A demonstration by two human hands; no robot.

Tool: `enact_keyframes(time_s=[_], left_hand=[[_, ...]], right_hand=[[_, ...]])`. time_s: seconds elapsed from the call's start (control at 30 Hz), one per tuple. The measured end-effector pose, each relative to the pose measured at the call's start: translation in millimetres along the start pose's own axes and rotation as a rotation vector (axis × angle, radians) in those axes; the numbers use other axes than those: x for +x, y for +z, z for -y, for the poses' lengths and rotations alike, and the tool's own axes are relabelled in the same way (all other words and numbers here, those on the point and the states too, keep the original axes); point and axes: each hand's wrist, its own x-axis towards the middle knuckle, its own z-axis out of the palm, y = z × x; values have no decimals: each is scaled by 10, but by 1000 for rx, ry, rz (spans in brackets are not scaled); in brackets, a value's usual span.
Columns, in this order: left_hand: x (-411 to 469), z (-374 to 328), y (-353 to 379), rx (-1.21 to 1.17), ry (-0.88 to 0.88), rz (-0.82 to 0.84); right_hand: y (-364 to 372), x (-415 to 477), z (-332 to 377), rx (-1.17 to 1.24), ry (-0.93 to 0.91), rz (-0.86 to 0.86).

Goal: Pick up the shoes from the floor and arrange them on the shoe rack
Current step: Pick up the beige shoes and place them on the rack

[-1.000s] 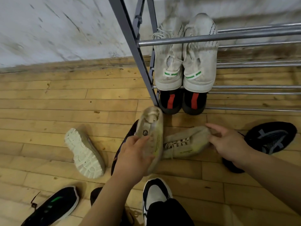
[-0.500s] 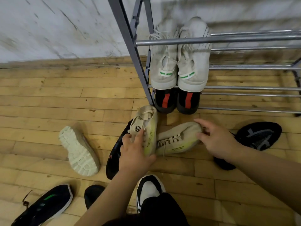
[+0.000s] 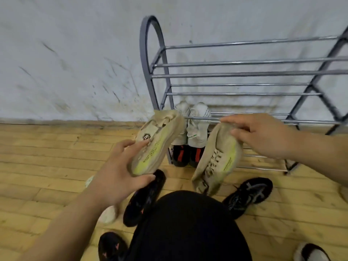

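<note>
My left hand (image 3: 120, 172) grips a beige shoe with a yellow-green sole stripe (image 3: 158, 142), held in the air and tilted toward the rack. My right hand (image 3: 263, 136) holds the matching beige shoe (image 3: 218, 159) by its heel, toe hanging down. Both are lifted in front of the grey metal shoe rack (image 3: 244, 74). A pair of white sneakers (image 3: 197, 127) sits on a lower tier at the left end. Below them a black pair with red stripes (image 3: 188, 154) sits on the bottom tier.
Black shoes lie on the wooden floor: one (image 3: 145, 196) under my left hand, one (image 3: 248, 194) to the right, one (image 3: 111, 245) near the bottom edge. A pale shoe (image 3: 109, 215) is partly hidden by my left arm. My dark-clothed knee (image 3: 188, 227) fills the lower middle. A white wall stands behind the rack.
Both hands have lifted the two beige shoes off the floor and raised them toward the rack. The view has tilted up, showing the rack's upper tiers.
</note>
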Motion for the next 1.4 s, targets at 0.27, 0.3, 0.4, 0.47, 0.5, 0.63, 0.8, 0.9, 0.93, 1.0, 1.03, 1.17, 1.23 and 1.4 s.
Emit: enact_keyframes(time_s=[0.27,0.3,0.4,0.47,0.5,0.63,0.8,0.9,0.93,1.0,1.03,1.17,1.23,1.4], left_hand=[[426,-1330,-407,13,255,-79],[515,-1506,-406,24,291,-74],[787,-1971,-376,77,373,-22],[937,-2184,-338,130,406,25],[993,-2255,-307,166,426,42],[1094,-2298,-101,324,498,33],[1139,-2120,-54,386,527,53],[1200,-2092,-71,442,563,56],[1213,-2097,-50,463,571,66],[1224,-2092,5,489,594,74],[1225,-2090,25,495,613,67],[1167,-2118,92,535,751,14],[1106,-2158,120,546,837,-22],[994,-2236,107,501,927,-82]], right_hand=[[-807,-495,53,201,6,-358],[-897,-549,30,223,9,-382],[-1161,-712,-97,264,29,-409],[-1311,-785,-184,340,49,-435],[-1367,-798,-221,383,60,-456],[-1434,-700,-280,528,90,-509],[-1364,-448,-346,607,117,-502],[-1315,-319,-471,739,156,-498],[-1299,-277,-538,758,166,-507],[-1278,-219,-643,724,178,-530],[-1272,-210,-670,670,179,-530],[-1269,-224,-730,439,185,-465],[-1289,-254,-749,344,202,-384],[-1346,-377,-802,447,169,-221]])
